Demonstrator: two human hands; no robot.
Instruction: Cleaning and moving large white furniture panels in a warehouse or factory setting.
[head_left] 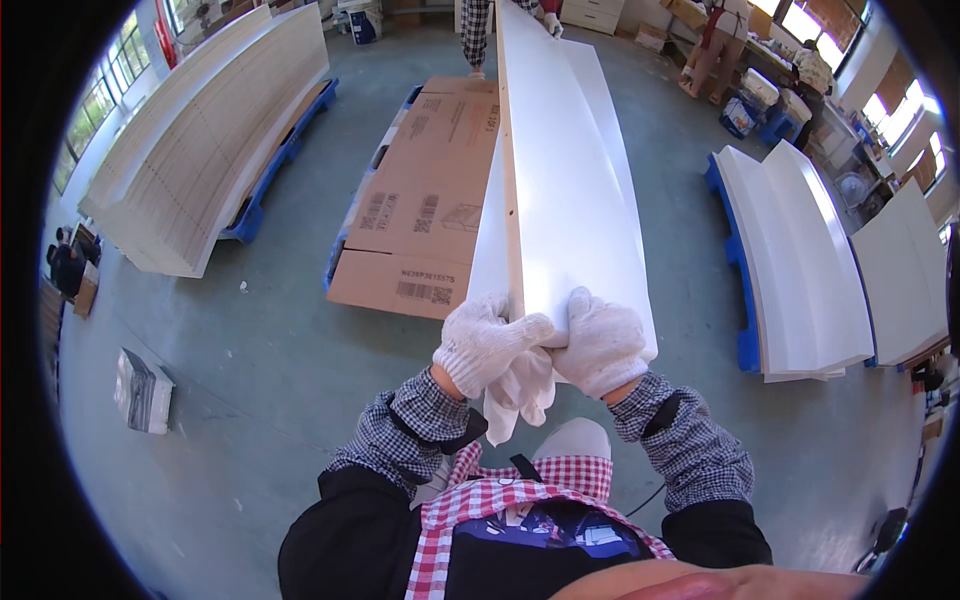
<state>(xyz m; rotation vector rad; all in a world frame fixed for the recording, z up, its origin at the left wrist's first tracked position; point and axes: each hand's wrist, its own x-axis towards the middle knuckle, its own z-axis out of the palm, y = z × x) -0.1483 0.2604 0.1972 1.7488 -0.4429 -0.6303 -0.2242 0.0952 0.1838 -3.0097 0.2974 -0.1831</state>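
Note:
A long glossy white panel (570, 180) with a bare wood-coloured edge stretches away from me, its near end at my waist. My left hand (490, 340), in a white knitted glove, is closed round the near end at the left edge. Beside it my right hand (603, 342), gloved alike, grips the same end with its thumb on top. A white cloth (520, 395) hangs below my hands; which hand holds it I cannot make out. Another person's gloved hand (553, 24) is at the panel's far end.
Under the panel, a printed brown cardboard sheet (420, 190) covers a blue pallet. A tall stack of white panels (210, 140) stands on a pallet at the left, more panels (795, 260) at the right. A small wrapped block (143, 392) lies on the floor. Other people work at the far right.

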